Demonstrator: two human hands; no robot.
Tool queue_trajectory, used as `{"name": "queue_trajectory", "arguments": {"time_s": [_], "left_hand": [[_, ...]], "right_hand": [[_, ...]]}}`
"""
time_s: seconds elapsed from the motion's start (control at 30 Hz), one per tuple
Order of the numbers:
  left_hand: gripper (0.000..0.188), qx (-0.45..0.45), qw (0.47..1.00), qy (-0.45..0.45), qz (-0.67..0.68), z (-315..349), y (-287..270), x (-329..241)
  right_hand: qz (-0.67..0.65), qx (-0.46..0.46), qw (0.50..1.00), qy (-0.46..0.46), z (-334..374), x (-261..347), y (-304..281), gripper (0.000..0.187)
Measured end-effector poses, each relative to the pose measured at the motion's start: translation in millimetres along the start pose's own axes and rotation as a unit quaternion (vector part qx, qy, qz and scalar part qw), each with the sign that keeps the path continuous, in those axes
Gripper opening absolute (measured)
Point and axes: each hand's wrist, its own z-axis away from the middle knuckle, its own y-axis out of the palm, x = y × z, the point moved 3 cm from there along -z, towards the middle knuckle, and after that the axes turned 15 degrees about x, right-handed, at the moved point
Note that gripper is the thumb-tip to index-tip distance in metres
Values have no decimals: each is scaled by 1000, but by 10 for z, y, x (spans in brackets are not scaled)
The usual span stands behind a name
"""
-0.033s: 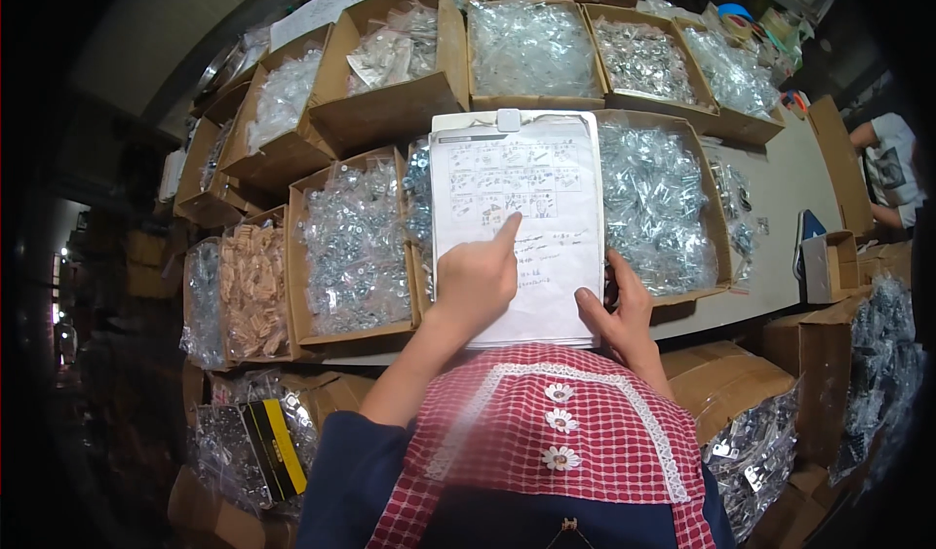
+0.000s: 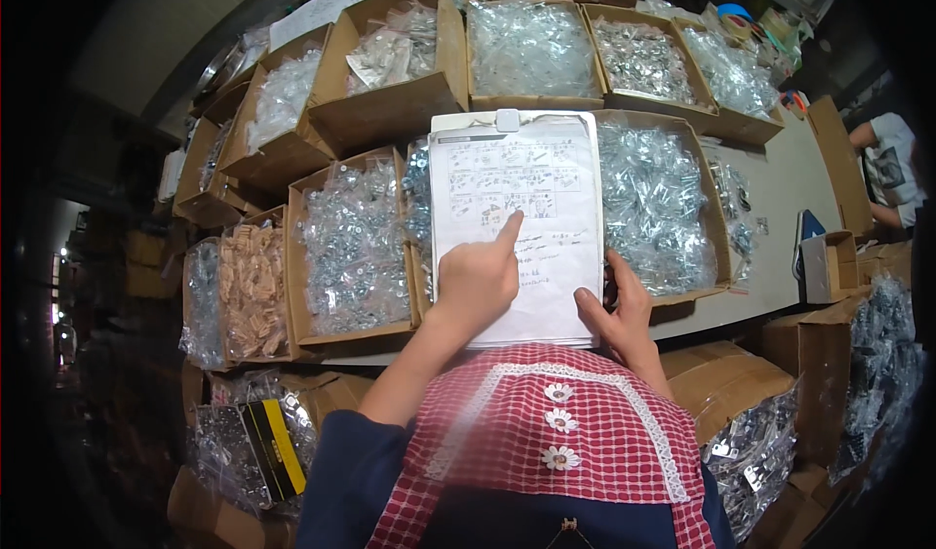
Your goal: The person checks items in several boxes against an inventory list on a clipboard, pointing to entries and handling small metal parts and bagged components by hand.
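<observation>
A clipboard (image 2: 508, 120) with white sheets stands propped in front of me, its lower edge against my red checked apron. On the top sheet (image 2: 531, 315) are a printed grid with small drawings and some handwriting. My left hand (image 2: 478, 281) lies over the sheet with its index finger stretched out, the tip just below the grid's lower row. Its other fingers are curled, and nothing shows in them. My right hand (image 2: 624, 315) grips the clipboard's right edge, thumb at the front; the other fingers are partly hidden behind it. Something dark beside those fingers is too small to make out.
Behind the clipboard, cardboard boxes of bagged metal parts crowd the table (image 2: 795, 193), including a large box (image 2: 663, 208) and a box of bagged washers (image 2: 356, 247). Tan pieces (image 2: 255, 291) fill another at left. More boxes stand below the table edge. Another person (image 2: 889, 169) is at far right.
</observation>
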Motion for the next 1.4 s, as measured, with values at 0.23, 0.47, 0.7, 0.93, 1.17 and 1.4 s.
{"name": "queue_trajectory", "arguments": {"time_s": [0.23, 0.47, 0.7, 0.93, 1.17, 1.4], "left_hand": [[38, -76, 996, 46, 7, -123, -242, -169], [37, -42, 998, 42, 30, -223, 123, -83], [29, -50, 991, 58, 107, -134, 49, 4], [23, -103, 964, -208, 134, 554, -185, 466], [34, -39, 944, -248, 216, 959, 70, 544], [43, -103, 928, -119, 339, 842, -43, 417]], "right_hand": [[12, -11, 1000, -15, -5, -5, 7, 67], [-13, 12, 1000, 11, -8, 42, -7, 67], [2, 11, 1000, 3, -6, 18, -18, 68], [2, 15, 1000, 24, 17, -29, 3, 70], [-1, 0, 1000, 10, 20, -51, 58, 72], [-54, -34, 998, -20, 81, -100, 67, 68]]}}
